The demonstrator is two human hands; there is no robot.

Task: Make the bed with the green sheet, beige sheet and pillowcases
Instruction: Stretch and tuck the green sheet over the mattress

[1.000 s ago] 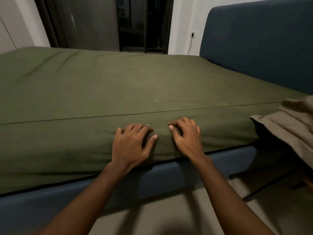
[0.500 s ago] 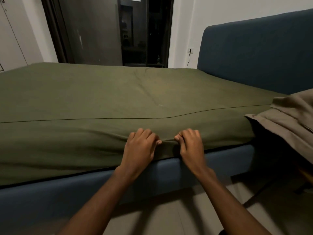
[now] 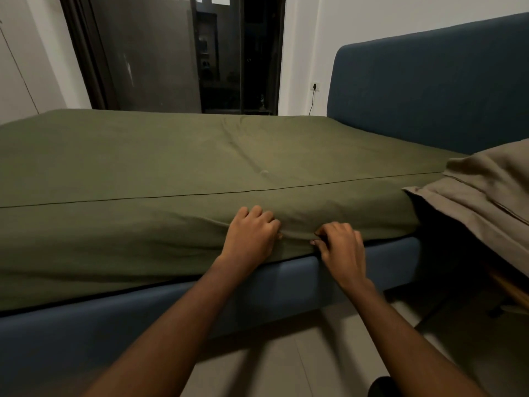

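Note:
The green sheet (image 3: 177,167) covers the whole mattress and hangs down its near side. On that near side my left hand (image 3: 250,236) and my right hand (image 3: 340,247) sit close together, each with curled fingers pinching a small fold of the green sheet just above the blue bed frame (image 3: 386,259). A ridge of cloth is bunched between the two hands. The beige sheet (image 3: 486,193) lies crumpled at the right, overhanging the mattress corner. No pillowcases are in view.
A tall blue headboard (image 3: 429,90) stands at the right end of the bed. Behind the bed are dark glass doors (image 3: 171,53) and a wall socket with a cable (image 3: 315,87). Pale floor (image 3: 286,365) lies below my arms.
My hands slid down the mattress side from flat with spread fingers to curled, now pinching the green sheet near its lower edge. The view has tilted up.

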